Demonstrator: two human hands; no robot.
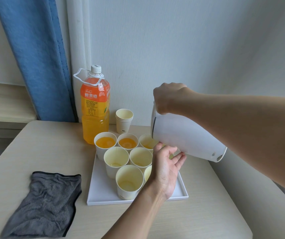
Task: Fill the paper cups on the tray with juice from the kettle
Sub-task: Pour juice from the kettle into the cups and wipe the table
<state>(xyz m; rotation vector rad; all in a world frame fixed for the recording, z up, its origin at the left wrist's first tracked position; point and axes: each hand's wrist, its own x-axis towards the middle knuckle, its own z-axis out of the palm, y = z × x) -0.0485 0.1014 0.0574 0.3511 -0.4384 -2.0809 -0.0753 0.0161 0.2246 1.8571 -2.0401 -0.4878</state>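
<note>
My right hand [168, 99] grips the handle of the white kettle [184, 135], which is tilted with its spout down over the back right cup [146, 143]; that cup holds a little juice. My left hand [165, 167] supports the kettle's underside with its fingers extended. Several paper cups stand on the white tray [102, 195]. The back left cup [105, 144] and back middle cup [127, 142] hold orange juice. The front cups [129, 181] look empty. One cup is partly hidden behind my left hand.
A large orange juice bottle [95, 107] stands behind the tray, with a stack of spare cups [124, 120] to its right. A grey cloth [43, 202] lies on the table at the left. A blue curtain [38, 57] hangs at the back left.
</note>
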